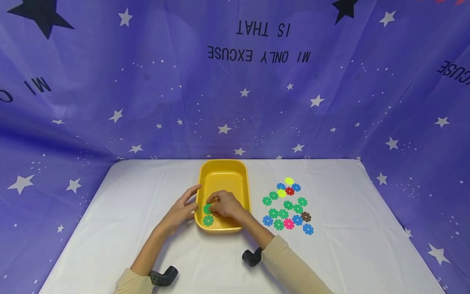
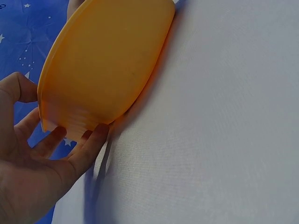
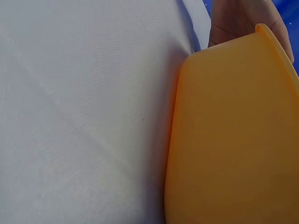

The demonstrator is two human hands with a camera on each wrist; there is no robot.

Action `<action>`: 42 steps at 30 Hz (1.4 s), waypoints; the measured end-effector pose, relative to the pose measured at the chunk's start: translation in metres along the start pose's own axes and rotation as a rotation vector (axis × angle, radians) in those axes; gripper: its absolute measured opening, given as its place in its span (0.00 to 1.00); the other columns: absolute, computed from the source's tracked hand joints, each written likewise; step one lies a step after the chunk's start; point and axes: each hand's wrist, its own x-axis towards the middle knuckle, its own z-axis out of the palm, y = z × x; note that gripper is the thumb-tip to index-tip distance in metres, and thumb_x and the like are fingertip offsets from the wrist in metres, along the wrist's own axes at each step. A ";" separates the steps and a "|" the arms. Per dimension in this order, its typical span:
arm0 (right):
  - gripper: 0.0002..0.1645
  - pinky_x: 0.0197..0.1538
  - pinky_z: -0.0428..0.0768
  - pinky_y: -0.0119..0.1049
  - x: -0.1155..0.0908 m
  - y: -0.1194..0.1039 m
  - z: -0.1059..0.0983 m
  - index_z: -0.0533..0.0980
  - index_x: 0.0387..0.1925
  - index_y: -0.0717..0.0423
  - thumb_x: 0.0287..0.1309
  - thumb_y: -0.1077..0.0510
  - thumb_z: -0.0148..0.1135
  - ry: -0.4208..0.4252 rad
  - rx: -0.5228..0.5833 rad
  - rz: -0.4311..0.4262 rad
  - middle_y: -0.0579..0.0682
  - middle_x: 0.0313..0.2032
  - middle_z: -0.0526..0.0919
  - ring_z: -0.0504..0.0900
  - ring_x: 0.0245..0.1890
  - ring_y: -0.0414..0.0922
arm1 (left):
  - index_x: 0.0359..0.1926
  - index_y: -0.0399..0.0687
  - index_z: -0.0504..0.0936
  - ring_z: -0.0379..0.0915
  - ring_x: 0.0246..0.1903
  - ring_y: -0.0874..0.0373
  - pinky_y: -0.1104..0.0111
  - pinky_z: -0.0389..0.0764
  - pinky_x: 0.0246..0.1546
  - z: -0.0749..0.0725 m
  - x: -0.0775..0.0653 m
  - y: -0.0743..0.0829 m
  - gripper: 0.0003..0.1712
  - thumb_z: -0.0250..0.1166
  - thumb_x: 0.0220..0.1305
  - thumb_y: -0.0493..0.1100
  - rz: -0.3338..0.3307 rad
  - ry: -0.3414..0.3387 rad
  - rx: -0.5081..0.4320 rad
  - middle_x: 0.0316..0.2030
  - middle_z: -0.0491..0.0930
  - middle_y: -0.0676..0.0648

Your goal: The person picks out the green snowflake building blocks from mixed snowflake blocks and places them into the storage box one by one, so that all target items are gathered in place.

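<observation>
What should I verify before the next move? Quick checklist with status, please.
1. Bin sits upright on the table: ok.
2. Left hand touches the bin's left side: ok, fingers on it in the head and left wrist views.
3. Right hand has a firm pinch on the far green piece: cannot tell; its fingers partly cover the piece.
4. Near green piece is inside the bin: ok, at the near left corner.
5. Loose pieces are apart from the bin: ok, all to its right.
6. Right wrist view shows the piece being handled: not ok, bin wall blocks it.
</observation>
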 end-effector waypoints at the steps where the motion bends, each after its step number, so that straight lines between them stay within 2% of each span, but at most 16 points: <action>1: 0.08 0.22 0.70 0.27 0.000 0.000 0.000 0.85 0.38 0.53 0.54 0.62 0.72 0.003 -0.010 -0.002 0.45 0.17 0.79 0.75 0.17 0.39 | 0.77 0.52 0.56 0.61 0.66 0.35 0.54 0.81 0.52 0.000 0.000 0.000 0.40 0.54 0.64 0.34 0.000 0.000 -0.002 0.76 0.47 0.38; 8: 0.09 0.23 0.70 0.27 -0.001 -0.001 -0.001 0.86 0.39 0.53 0.54 0.60 0.72 0.019 -0.043 -0.008 0.44 0.19 0.79 0.75 0.18 0.39 | 0.77 0.52 0.56 0.60 0.67 0.35 0.54 0.80 0.53 -0.001 0.000 0.000 0.40 0.53 0.65 0.34 0.001 -0.009 -0.009 0.76 0.46 0.38; 14: 0.11 0.25 0.74 0.29 -0.009 -0.003 -0.013 0.84 0.43 0.57 0.57 0.61 0.69 0.061 0.026 -0.104 0.44 0.24 0.80 0.76 0.20 0.40 | 0.77 0.51 0.55 0.62 0.66 0.34 0.54 0.80 0.53 -0.001 -0.001 0.000 0.40 0.52 0.65 0.34 0.006 -0.012 -0.009 0.76 0.46 0.38; 20: 0.09 0.30 0.80 0.32 -0.030 -0.003 -0.042 0.84 0.42 0.60 0.60 0.61 0.66 0.118 0.073 -0.193 0.43 0.29 0.82 0.79 0.26 0.41 | 0.77 0.53 0.56 0.60 0.67 0.34 0.54 0.80 0.53 -0.001 0.000 -0.002 0.40 0.52 0.65 0.33 0.001 0.001 -0.007 0.76 0.46 0.38; 24: 0.06 0.35 0.83 0.33 -0.049 0.006 -0.069 0.84 0.40 0.56 0.60 0.62 0.67 0.191 0.077 -0.190 0.43 0.33 0.84 0.81 0.31 0.41 | 0.76 0.53 0.57 0.59 0.67 0.34 0.54 0.80 0.53 0.000 0.001 -0.003 0.40 0.53 0.64 0.33 0.002 0.008 -0.001 0.76 0.47 0.39; 28: 0.08 0.39 0.84 0.35 -0.070 0.027 -0.095 0.84 0.42 0.56 0.60 0.63 0.67 0.250 0.075 -0.175 0.45 0.36 0.85 0.83 0.36 0.44 | 0.76 0.54 0.58 0.59 0.67 0.34 0.54 0.80 0.53 0.000 0.002 -0.002 0.40 0.54 0.63 0.33 0.001 0.014 0.005 0.76 0.47 0.40; 35: 0.10 0.41 0.84 0.37 -0.108 0.086 -0.138 0.83 0.45 0.58 0.61 0.63 0.66 0.348 -0.014 -0.141 0.47 0.38 0.86 0.84 0.40 0.49 | 0.76 0.53 0.58 0.61 0.67 0.34 0.54 0.81 0.52 0.001 0.001 -0.002 0.40 0.53 0.63 0.33 -0.004 0.009 -0.004 0.76 0.47 0.39; 42: 0.14 0.47 0.82 0.50 -0.129 0.143 -0.167 0.81 0.49 0.63 0.63 0.62 0.64 0.433 -0.099 0.026 0.54 0.41 0.84 0.82 0.46 0.57 | 0.76 0.54 0.58 0.61 0.67 0.34 0.55 0.81 0.52 0.000 0.001 -0.001 0.40 0.54 0.63 0.34 -0.007 0.021 0.013 0.76 0.48 0.40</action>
